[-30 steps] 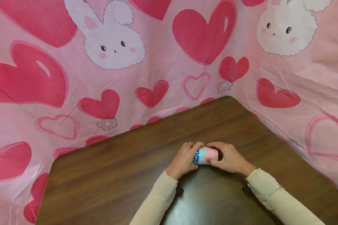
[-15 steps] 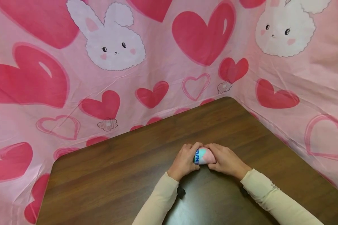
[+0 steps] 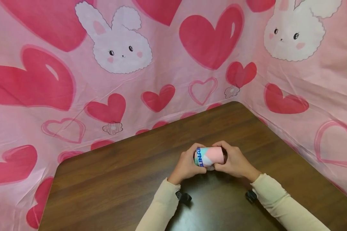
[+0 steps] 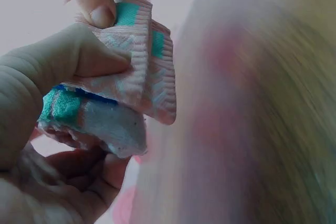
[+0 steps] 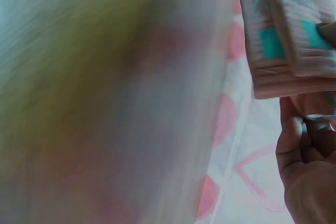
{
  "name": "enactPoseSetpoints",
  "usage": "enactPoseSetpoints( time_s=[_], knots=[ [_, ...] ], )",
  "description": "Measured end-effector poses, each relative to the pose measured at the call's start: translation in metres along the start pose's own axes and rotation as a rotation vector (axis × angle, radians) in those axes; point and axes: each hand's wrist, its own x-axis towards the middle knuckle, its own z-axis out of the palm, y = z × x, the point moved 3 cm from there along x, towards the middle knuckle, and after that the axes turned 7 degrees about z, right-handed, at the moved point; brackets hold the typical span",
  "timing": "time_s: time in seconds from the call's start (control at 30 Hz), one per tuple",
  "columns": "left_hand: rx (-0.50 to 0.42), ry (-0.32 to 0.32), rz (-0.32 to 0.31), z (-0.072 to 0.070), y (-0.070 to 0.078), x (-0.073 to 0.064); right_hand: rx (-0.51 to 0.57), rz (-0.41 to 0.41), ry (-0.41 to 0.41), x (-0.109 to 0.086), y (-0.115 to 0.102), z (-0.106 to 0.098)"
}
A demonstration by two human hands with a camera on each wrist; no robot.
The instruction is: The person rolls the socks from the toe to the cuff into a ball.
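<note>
I observe the folded pink-and-teal socks (image 3: 214, 155) gripped by curled fingers of the left hand (image 3: 186, 165) at nine o'clock and the right hand (image 3: 236, 162) at three o'clock

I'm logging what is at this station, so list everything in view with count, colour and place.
folded knit bundle: 1, pink, teal and white with blue lettering, between both hands; whether it touches the table is unclear
table: 1, dark brown wood grain, beneath the hands
backdrop cloth: pink, behind and beside the table; number of pieces unclear
printed rabbits: 2, white, upper backdrop
printed hearts: many, red and pink, across the backdrop
printed flowers: 2, pale with dark outlines, lower backdrop
black wrist pieces: 2, black, one at each wrist
sleeves: 2, cream, on the forearms
left hand: 1, bare, gripping one end of the bundle
right hand: 1, bare, gripping the other end
</note>
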Motion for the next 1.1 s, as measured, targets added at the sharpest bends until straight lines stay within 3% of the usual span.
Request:
enactPoseSetpoints(
  time_s=[0.13,0.27,0.47,0.57,0.67,0.9,1.0,1.1],
  knots=[
    [-0.332,0.053,-0.121,-0.004,0.006,-0.006,0.139,0.040,0.035,0.004,-0.008,-0.007],
    [-0.675,0.147,-0.234,0.001,0.013,-0.013,0.285,0.073,0.088,0.009,-0.017,-0.008],
    [-0.948,0.262,-0.305,0.009,0.024,-0.022,0.465,0.072,0.137,0.017,-0.031,0.000],
    [-0.999,0.252,-0.331,0.009,0.026,-0.027,0.492,0.079,0.126,0.020,-0.035,0.003],
    [-0.980,0.221,-0.343,0.003,0.024,-0.032,0.477,0.082,0.091,0.023,-0.038,0.003],
    [-0.886,0.143,-0.290,-0.012,0.027,-0.037,0.482,0.067,-0.054,0.024,-0.049,0.006],
    [-0.847,0.166,-0.279,-0.011,0.028,-0.037,0.534,0.070,-0.078,0.023,-0.050,0.009],
    [-0.861,0.231,-0.295,-0.010,0.027,-0.039,0.637,0.060,-0.087,0.021,-0.051,0.008]
  ],
)
